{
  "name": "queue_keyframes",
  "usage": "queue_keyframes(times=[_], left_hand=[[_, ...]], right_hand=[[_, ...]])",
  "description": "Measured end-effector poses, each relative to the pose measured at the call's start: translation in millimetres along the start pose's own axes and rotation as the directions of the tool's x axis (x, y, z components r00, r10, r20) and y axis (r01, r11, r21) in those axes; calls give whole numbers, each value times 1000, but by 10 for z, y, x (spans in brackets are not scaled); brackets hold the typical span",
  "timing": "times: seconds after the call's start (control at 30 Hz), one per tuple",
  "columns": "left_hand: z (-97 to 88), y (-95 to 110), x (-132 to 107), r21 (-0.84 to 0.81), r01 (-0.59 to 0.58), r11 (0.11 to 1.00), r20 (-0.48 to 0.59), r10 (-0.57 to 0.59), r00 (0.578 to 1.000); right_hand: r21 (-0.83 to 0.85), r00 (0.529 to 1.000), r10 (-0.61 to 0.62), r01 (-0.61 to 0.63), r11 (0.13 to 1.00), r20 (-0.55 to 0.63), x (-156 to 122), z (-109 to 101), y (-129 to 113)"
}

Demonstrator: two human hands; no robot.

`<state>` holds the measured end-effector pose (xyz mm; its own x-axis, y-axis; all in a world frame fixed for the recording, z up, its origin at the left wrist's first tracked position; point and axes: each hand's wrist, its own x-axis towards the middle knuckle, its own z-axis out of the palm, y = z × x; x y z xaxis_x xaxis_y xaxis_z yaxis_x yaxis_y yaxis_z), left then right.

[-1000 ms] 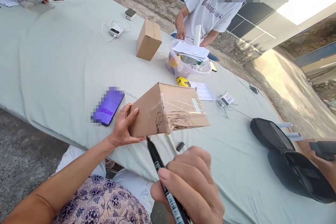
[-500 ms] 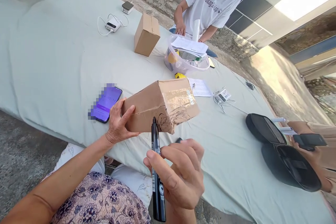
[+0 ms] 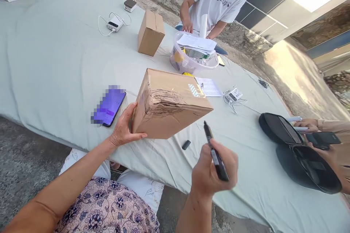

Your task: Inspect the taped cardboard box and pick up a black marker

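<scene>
My left hand (image 3: 125, 127) grips the left end of a brown cardboard box (image 3: 175, 116), thumb along its lower side and the other fingers hidden behind. The box is tilted above the table, with dark scribbled lines over its taped, creased edge. In my right hand (image 3: 216, 171) is an uncapped black marker (image 3: 214, 153), pinched between thumb and fingers. Its tip points up toward the box's right corner, apart from the cardboard. A black marker cap (image 3: 186, 145) lies on the cloth below the box. Left of the box rests a phone (image 3: 111, 107) with a purple screen.
Behind stand a smaller cardboard box (image 3: 151, 32) and a clear plastic tub (image 3: 191, 63) with papers on top. Power banks with cables, a written sheet (image 3: 209, 86) and an open black case (image 3: 295, 149) lie around. One person sits opposite; another person's hands hold a dark device at right.
The box has turned in my left hand, bringing its scribbled edge round to the left and front. My right hand with the marker has moved right, away from the box, uncovering the cap.
</scene>
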<state>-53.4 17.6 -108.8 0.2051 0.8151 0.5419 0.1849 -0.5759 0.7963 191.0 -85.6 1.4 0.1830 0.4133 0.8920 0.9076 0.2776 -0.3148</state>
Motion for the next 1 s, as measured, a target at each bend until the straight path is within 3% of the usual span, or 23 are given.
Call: queue_keyframes(times=[0.03, 0.1, 0.13, 0.27, 0.4, 0.5, 0.63, 0.7, 0.73, 0.8, 0.9, 1.0], left_hand=[[-5, 3, 3, -70, 62, 996, 43, -60, 997], [-13, 19, 12, -179, 177, 968, 118, -158, 980], [-17, 29, 18, -218, 219, 951, 148, -190, 971], [-35, 73, 52, -309, 293, 905, 256, -218, 942], [-64, 107, 84, -360, 334, 871, 320, -221, 921], [-84, 117, 93, -361, 377, 853, 341, -256, 905], [-88, 109, 95, -340, 404, 849, 375, -271, 886], [-80, 105, 106, -333, 394, 857, 380, -261, 888], [-74, 106, 115, -326, 387, 863, 378, -256, 890], [-62, 120, 131, -302, 366, 880, 370, -246, 896], [-66, 176, 102, -187, 325, 927, 355, -244, 902], [-146, 259, -36, 26, 209, 978, 278, -208, 938]], right_hand=[[-69, 993, 116, -114, 991, 20, -62, 25, 173], [-266, 916, 387, -351, 898, 100, -215, 65, 513], [-314, 885, 451, -399, 862, 112, -302, 78, 670], [-415, 802, 573, -469, 780, 170, -656, 98, 1109], [-457, 738, 636, -496, 738, 226, -856, 103, 1232], [-430, 720, 655, -529, 732, 229, -822, 63, 1181], [-293, 753, 626, -564, 772, 201, -686, 12, 866], [-145, 765, 593, -576, 804, 252, -681, 81, 611], [46, 767, 550, -595, 803, 330, -702, 148, 478], [234, 731, 489, -641, 731, 475, -779, 327, 243], [156, 630, 586, -737, 657, 510, -916, 599, 31], [81, 576, 671, -783, 616, 467, -997, 742, -18]])
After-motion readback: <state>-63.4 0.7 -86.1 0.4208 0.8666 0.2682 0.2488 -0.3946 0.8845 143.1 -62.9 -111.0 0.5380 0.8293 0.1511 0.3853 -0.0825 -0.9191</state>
